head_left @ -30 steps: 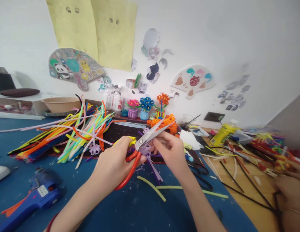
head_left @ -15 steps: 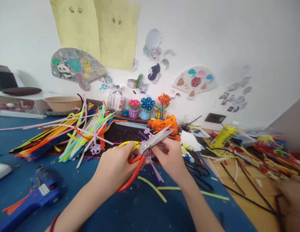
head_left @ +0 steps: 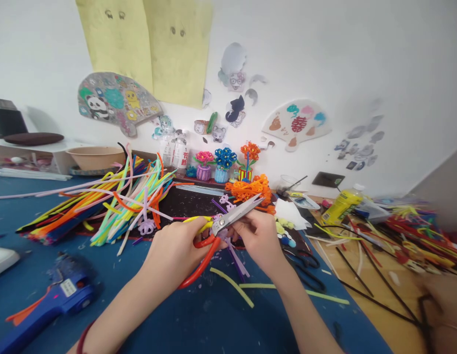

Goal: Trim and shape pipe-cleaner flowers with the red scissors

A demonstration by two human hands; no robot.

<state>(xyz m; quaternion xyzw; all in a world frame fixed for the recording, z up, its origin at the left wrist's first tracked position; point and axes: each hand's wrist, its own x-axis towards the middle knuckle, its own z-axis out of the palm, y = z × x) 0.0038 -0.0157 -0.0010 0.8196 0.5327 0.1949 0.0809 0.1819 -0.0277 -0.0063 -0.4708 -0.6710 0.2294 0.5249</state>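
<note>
My left hand (head_left: 177, 248) is closed around the handles of a pair of scissors (head_left: 234, 216). A red handle loop shows below the hand, and a yellow part shows by the pivot. The blades point up and right, slightly apart. My right hand (head_left: 260, 238) is closed in a pinch just under the blades; what its fingertips hold is mostly hidden. Purple and lilac pipe cleaners (head_left: 239, 263) stretch down between the hands. Two pale green pipe cleaner strips (head_left: 232, 287) lie on the blue mat in front. A lilac looped flower (head_left: 146, 226) lies to the left.
Bundles of coloured pipe cleaners (head_left: 84, 206) lie left, above a blue glue gun (head_left: 71, 290). Small potted pipe cleaner flowers (head_left: 221, 164) stand along the wall, with an orange heap (head_left: 250, 188) before them. A yellow bottle (head_left: 341, 206) leans at right; a blurred person's hand (head_left: 444, 300) is beside the wooden table.
</note>
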